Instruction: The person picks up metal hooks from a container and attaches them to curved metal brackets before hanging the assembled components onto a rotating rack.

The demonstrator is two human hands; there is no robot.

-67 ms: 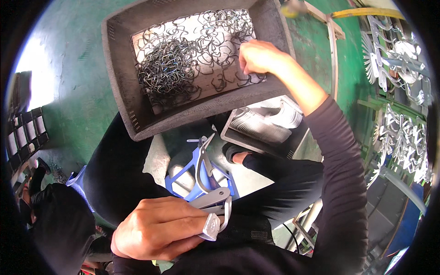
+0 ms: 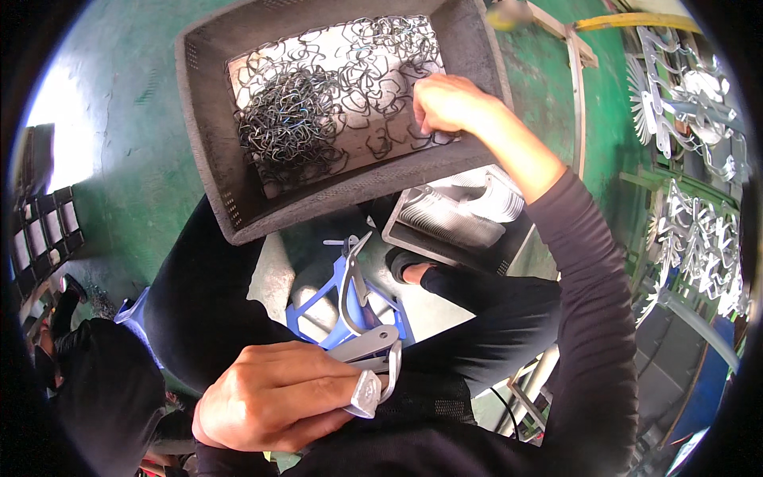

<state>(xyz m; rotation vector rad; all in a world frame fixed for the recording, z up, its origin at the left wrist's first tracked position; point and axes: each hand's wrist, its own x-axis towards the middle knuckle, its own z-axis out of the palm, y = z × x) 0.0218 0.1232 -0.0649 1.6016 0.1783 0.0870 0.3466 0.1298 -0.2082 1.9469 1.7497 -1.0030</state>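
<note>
In my left hand [image 2: 278, 397] I grip a silver metal tool [image 2: 362, 346] close to my lap. It has a flat arm with a rivet, a long curved piece reaching away from me, and a blocky cast end beside my fingers. My right hand [image 2: 449, 103] is down inside a grey plastic crate [image 2: 342, 187], at its right side. The fingers are curled together over loose bent black wire pieces [image 2: 377, 91]; whatever they pinch is hidden. A dense heap of these wire pieces [image 2: 290, 119] lies to the left in the crate.
Below the crate, a second bin [image 2: 445, 253] holds stacked curved metal plates [image 2: 461, 211]. A blue stand [image 2: 342, 306] sits between my legs. Metal parts hang in rows [image 2: 691, 246] at the right. Another person's dark-clothed leg [image 2: 103, 389] shows at lower left.
My right hand has dipped very slightly downward in the picture, toward the near side of the crate. The left hand and its metal tool stay still.
</note>
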